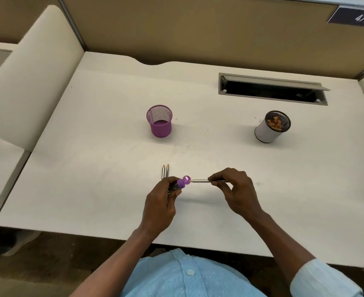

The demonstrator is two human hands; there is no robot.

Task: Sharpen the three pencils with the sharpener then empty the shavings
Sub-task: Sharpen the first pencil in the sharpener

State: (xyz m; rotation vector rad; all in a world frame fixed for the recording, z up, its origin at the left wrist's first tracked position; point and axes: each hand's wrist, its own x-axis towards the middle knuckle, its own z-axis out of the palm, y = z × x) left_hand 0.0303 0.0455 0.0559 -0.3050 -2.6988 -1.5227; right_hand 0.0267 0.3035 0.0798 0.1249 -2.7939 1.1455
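Observation:
My left hand [163,200] grips a purple sharpener [182,182] with a dark shavings container, held just above the white desk [91,168]. Its small purple lid flap stands open at the top. My right hand [234,189] pinches a thin pencil [200,180] that lies level, its tip at the sharpener's opening. Two more pencils [165,171] lie side by side on the desk just behind my left hand, points away from me; their near ends are hidden by the hand.
An empty purple mesh cup [159,123] stands mid-desk. A white-sided mesh cup [272,127] holding shavings stands at the right. An open cable slot [271,90] is set in the desk at the back right. Partition walls enclose the desk.

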